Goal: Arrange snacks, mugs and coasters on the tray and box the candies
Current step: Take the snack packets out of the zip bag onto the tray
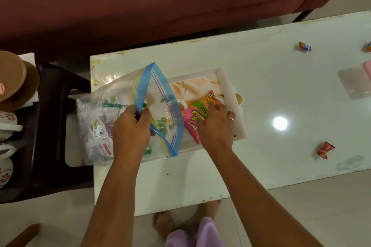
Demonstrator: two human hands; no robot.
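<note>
A maroon sofa (pixel 140 6) fills the far side, and in front of it stands a long white table (pixel 271 78) with a glossy top. A dark brown plastic stool (pixel 50 110) stands against the table's left end. A white-rimmed tray (pixel 230 94) with a printed floor lies on the left half of the table. A clear zip bag (pixel 112 102) with a blue seal lies half on the tray and half over the table's left edge, its mouth gaping toward the tray and more packets showing through its wall. The left hand (pixel 130 132) pinches the bag's blue rim between thumb and curled fingers. The right hand (pixel 216 128) lies on a pink snack packet (pixel 192 124) inside the tray; whether it grips the packet or only presses on it cannot be told. A translucent box (pixel 353 84) sits near the table's right end. Brown round coasters (pixel 14 80) and flowered mugs (pixel 6 120) rest on the stool. Three wrapped candies lie loose on the table, well apart: one (pixel 304 46) far back, one (pixel 368 47) at the right edge, one (pixel 325 149) near the front.
</note>
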